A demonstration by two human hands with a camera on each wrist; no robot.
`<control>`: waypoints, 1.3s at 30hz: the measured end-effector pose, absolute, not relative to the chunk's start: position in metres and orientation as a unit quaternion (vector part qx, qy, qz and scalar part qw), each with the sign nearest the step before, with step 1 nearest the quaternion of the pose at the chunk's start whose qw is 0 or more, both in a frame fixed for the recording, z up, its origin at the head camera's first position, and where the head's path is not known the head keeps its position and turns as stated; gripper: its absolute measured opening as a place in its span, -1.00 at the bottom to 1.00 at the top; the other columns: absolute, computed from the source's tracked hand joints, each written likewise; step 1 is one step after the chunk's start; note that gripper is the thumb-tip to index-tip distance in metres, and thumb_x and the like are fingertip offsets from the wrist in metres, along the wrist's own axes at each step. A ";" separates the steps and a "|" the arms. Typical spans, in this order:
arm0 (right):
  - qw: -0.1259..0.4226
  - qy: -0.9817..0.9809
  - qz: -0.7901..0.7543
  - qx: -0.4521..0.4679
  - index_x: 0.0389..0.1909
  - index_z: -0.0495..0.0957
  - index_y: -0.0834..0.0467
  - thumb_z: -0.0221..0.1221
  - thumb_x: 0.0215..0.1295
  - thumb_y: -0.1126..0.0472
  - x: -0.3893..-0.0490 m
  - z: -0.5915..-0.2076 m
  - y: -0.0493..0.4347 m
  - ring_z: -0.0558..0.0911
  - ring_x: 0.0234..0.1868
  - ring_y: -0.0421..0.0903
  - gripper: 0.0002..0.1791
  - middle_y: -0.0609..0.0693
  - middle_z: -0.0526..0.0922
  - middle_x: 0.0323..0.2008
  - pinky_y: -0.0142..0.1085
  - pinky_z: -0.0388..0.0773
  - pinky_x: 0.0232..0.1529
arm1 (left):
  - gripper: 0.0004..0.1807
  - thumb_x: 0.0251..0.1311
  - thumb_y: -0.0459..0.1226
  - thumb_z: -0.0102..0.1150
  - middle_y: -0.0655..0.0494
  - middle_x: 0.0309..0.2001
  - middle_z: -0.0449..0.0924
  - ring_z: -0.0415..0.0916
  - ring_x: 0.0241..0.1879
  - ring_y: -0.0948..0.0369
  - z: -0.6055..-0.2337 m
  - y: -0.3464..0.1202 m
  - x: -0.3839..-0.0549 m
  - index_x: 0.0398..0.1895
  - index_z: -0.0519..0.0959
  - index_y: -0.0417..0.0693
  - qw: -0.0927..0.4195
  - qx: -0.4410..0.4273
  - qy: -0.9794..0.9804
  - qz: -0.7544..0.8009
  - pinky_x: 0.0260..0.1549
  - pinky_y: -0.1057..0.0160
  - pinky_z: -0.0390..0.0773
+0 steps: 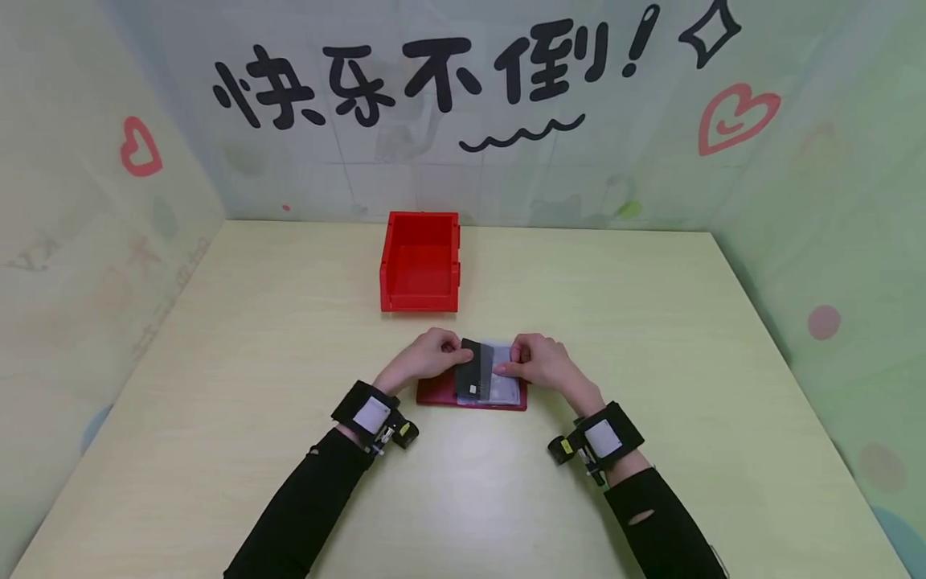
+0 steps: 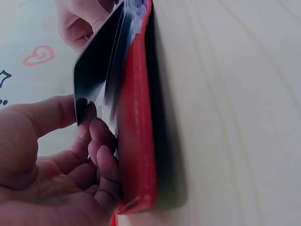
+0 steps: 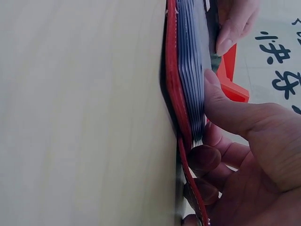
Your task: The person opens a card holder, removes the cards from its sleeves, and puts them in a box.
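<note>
A red card holder [image 1: 436, 392] lies spread on the table in the head view, with a stack of clear plastic sleeves [image 3: 190, 70] inside it. My left hand [image 1: 432, 354] pinches a black card [image 1: 467, 378] between thumb and fingers near its upper left edge. In the left wrist view that card [image 2: 91, 73] stands tilted above the red cover [image 2: 136, 136]. On the other side, my right hand [image 1: 541, 362] grips the sleeves, its thumb on top and fingers curled underneath at the cover's edge. Whether part of the card sits in a sleeve, I cannot tell.
A red plastic bin [image 1: 419, 304] stands behind the card holder, toward the back of the pale wooden table [image 1: 217, 434]. Printed wall panels [image 1: 463, 185] enclose the table at the back and both sides. Each wrist wears a black strap with a small camera [image 1: 405, 434].
</note>
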State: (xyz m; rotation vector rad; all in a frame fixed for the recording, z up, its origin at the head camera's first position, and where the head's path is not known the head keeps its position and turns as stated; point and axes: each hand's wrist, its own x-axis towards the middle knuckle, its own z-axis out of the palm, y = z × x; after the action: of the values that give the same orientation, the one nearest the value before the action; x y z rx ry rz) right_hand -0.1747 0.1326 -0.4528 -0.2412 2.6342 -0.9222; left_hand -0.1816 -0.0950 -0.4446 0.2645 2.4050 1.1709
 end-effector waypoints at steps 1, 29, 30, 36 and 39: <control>0.170 0.927 -0.325 -0.083 -0.43 0.45 0.12 0.40 0.21 -0.01 -0.175 -0.453 0.133 0.40 -0.51 -0.15 -0.63 -0.12 0.37 -0.62 -0.37 0.23 -0.47 | -0.78 0.36 -0.16 0.19 -0.02 -0.34 0.50 0.41 -0.28 0.16 -0.445 -0.095 -0.181 -0.23 0.57 -0.16 0.224 0.094 0.870 0.429 -0.39 0.34 0.33; 0.174 0.922 -0.335 -0.084 -0.41 0.45 0.14 0.41 0.21 0.01 -0.172 -0.450 0.134 0.40 -0.50 -0.14 -0.63 -0.08 0.38 -0.59 -0.36 0.24 -0.46 | -0.58 0.50 -0.24 0.00 -0.37 -0.03 0.63 0.68 -0.41 0.06 -0.445 -0.120 -0.183 0.28 0.35 -0.34 0.107 0.021 0.824 0.555 -0.49 0.23 0.69; 0.175 0.922 -0.335 -0.084 -0.40 0.45 0.14 0.40 0.21 0.00 -0.172 -0.450 0.134 0.40 -0.49 -0.13 -0.63 -0.08 0.39 -0.59 -0.36 0.25 -0.46 | -0.57 0.50 -0.25 0.01 -0.37 -0.04 0.63 0.66 -0.42 0.08 -0.444 -0.122 -0.185 0.29 0.35 -0.34 0.102 0.019 0.822 0.561 -0.50 0.26 0.68; 0.178 0.922 -0.335 -0.081 -0.39 0.45 0.14 0.40 0.22 0.00 -0.172 -0.450 0.134 0.41 -0.48 -0.13 -0.63 -0.07 0.40 -0.56 -0.36 0.25 -0.46 | -0.49 0.49 -0.28 0.02 -0.38 0.10 0.57 0.67 -0.15 -0.08 -0.434 -0.131 -0.197 0.39 0.25 -0.33 0.085 0.009 0.803 0.590 -0.31 0.20 0.73; 0.179 0.922 -0.333 -0.082 -0.39 0.45 0.13 0.40 0.22 -0.01 -0.172 -0.451 0.133 0.41 -0.48 -0.14 -0.63 -0.08 0.40 -0.56 -0.37 0.25 -0.46 | -0.48 0.48 -0.30 0.01 -0.40 0.15 0.57 0.66 -0.07 -0.13 -0.431 -0.134 -0.203 0.40 0.23 -0.35 0.069 0.006 0.806 0.589 -0.23 0.18 0.73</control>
State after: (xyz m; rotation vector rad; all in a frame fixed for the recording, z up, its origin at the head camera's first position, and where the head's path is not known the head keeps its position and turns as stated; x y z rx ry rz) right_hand -0.1715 0.1332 -0.4510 -0.2315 2.6079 -0.9402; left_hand -0.2034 -0.1340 -0.4312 0.0171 2.4257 1.7724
